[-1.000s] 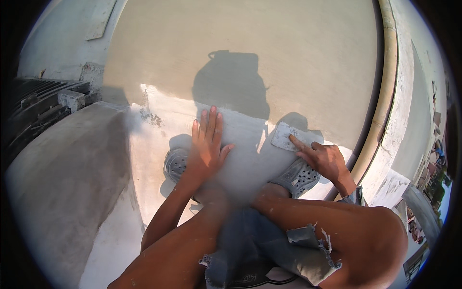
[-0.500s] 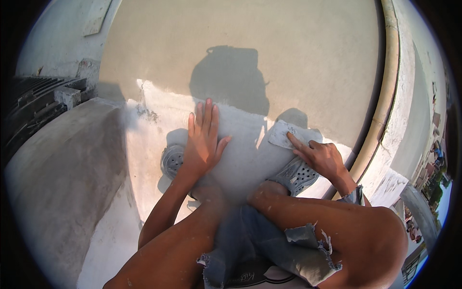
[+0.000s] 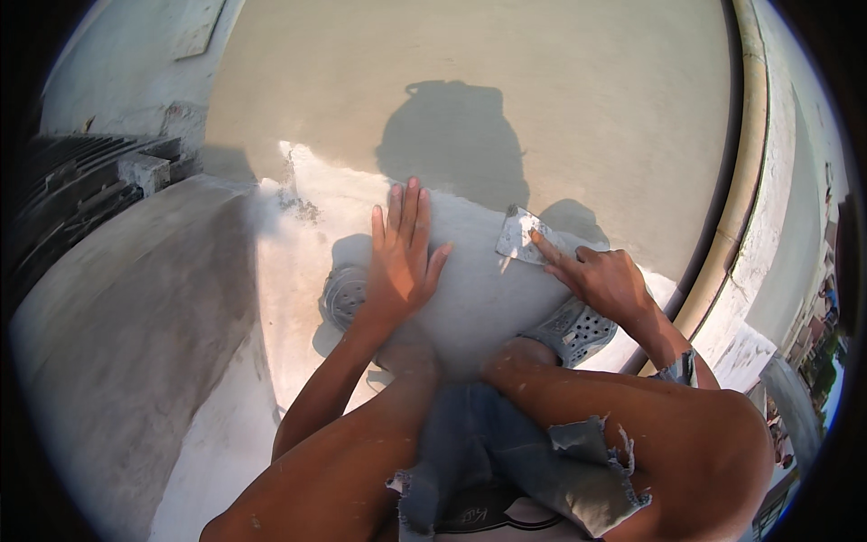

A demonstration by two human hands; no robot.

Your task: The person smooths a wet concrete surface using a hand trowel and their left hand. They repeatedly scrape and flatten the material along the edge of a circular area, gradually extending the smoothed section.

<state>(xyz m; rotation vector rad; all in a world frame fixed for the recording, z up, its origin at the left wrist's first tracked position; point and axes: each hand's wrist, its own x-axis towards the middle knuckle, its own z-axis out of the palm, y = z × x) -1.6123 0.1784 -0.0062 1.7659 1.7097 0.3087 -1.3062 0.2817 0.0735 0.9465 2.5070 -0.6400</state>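
My left hand (image 3: 402, 262) lies palm down on the pale, smooth surface (image 3: 474, 298), fingers stretched and thumb apart, holding nothing. To its right, my right hand (image 3: 607, 282) grips a flat, whitish, smeared scraper (image 3: 517, 238), with the index finger stretched along its top. The scraper's far left edge is at the border between the whitish strip and the wide beige coat (image 3: 623, 99). Fingers hide the scraper's rear part. Grey clogs are on my feet: the left clog (image 3: 345, 296) beside my left wrist, the right clog (image 3: 582, 332) below my right hand.
A bamboo pole (image 3: 745, 163) runs along the right edge, with a drop beyond it to distant rooftops. On the left are dark stacked ridged pieces (image 3: 81, 185) and a grey sloping surface (image 3: 135, 307). My shadow (image 3: 456, 135) falls ahead.
The scraper has turned and slid a little left over the surface with my right hand. My left hand keeps its place. The whole view has shifted slightly.
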